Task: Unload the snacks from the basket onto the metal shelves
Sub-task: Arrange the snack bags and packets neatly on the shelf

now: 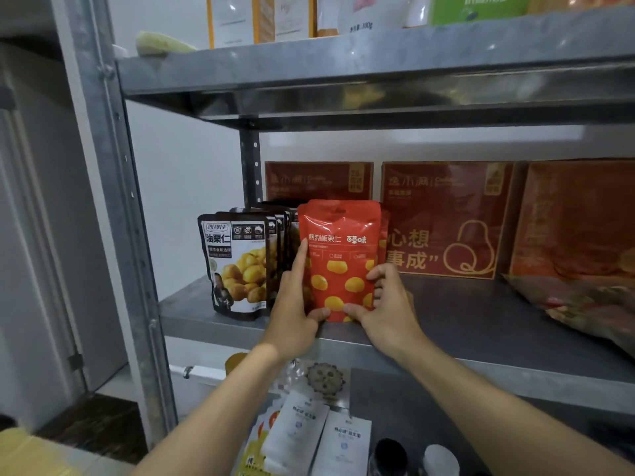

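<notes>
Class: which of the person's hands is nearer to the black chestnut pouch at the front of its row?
Left. The left hand grips the red pouch's left edge, right beside the black pouch; the right hand holds the red pouch's far side.

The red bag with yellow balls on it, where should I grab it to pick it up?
Probably by its two side edges, from the front. The red pouch stands upright at the shelf edge, with black pouches close on its left and another red pouch behind, so its flat front faces you. The left hand and right hand already pinch its sides and bottom corners.
</notes>
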### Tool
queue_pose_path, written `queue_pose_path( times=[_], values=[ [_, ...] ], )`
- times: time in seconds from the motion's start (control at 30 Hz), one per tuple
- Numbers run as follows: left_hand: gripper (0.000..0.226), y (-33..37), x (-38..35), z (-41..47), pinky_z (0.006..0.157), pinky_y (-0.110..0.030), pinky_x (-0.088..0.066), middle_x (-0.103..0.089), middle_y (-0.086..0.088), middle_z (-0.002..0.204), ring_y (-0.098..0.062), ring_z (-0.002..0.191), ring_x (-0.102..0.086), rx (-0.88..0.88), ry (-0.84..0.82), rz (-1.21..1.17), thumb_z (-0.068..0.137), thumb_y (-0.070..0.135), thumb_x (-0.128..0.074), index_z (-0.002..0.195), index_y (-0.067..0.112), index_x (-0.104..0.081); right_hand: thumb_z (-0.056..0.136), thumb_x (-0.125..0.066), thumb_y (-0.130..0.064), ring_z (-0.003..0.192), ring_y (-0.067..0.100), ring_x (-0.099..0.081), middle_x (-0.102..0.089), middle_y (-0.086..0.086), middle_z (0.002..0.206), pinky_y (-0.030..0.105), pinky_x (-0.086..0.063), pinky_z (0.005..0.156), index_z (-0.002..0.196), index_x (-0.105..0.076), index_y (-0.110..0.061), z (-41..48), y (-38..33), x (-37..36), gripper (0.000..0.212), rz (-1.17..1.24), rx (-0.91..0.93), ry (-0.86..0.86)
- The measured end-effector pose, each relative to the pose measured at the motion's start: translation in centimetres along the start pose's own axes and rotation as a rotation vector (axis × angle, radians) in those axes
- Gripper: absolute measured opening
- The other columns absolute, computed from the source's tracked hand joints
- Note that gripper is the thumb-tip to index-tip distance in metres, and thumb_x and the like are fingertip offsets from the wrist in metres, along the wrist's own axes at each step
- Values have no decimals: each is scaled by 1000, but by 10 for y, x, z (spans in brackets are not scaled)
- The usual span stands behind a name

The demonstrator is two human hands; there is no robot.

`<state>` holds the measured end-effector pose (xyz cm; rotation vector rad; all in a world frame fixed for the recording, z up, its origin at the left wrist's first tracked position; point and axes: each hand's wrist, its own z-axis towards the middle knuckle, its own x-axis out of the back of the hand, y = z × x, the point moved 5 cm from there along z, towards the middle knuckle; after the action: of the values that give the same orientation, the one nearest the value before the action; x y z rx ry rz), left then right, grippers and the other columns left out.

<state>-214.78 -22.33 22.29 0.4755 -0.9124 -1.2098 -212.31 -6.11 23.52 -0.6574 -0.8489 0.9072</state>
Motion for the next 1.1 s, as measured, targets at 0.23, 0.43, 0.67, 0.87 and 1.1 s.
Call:
queue_pose_path(
  times=[0.23, 0.43, 0.67, 0.87, 1.1],
  values=[
    [112, 3, 1, -5, 105, -48, -45, -36, 7, 136, -12, 129, -43, 17, -3, 5, 85, -5, -66, 145, 62, 1, 73, -85, -12, 71, 1, -48, -48, -14, 87, 15, -44, 58, 106, -40, -16, -7, -5, -1, 56, -24, 11, 5],
    [109, 4, 0, -7, 107, -45, -44, -33, 11, 133, -9, 127, -41, 32, -3, 26, 86, -5, -65, 147, 57, 1, 73, -85, -11, 69, 1, -47, -48, -13, 85, 13, -43, 58, 105, -39, -14, -8, -6, -1, 56, -13, -3, -4],
    [111, 4, 0, -9, 111, -44, -38, -31, 12, 131, -6, 126, -37, 59, -11, -1, 84, 0, -70, 147, 56, 3, 69, -88, -17, 80, 1, -58, -56, -12, 92, 14, -47, 66, 107, -39, -16, -13, -10, 4, 62, 50, -70, 54],
    [120, 3, 0, -8, 111, -47, -38, -31, 14, 138, -7, 131, -37, 68, -22, -38, 79, 14, -80, 142, 62, 10, 81, -63, -2, 110, 18, -52, -55, -1, 121, 32, -42, 91, 136, -41, -18, 8, 0, 24, 62, 231, -250, 240],
    [124, -2, -2, -3, 112, -42, -37, -32, 14, 146, -6, 135, -36, 84, -73, -62, 74, 25, -84, 149, 48, 12, 93, -42, -16, 140, 27, -36, -36, 5, 155, 46, -28, 117, 155, -21, -28, 47, 36, 13, 66, 219, -446, 109]
  ],
)
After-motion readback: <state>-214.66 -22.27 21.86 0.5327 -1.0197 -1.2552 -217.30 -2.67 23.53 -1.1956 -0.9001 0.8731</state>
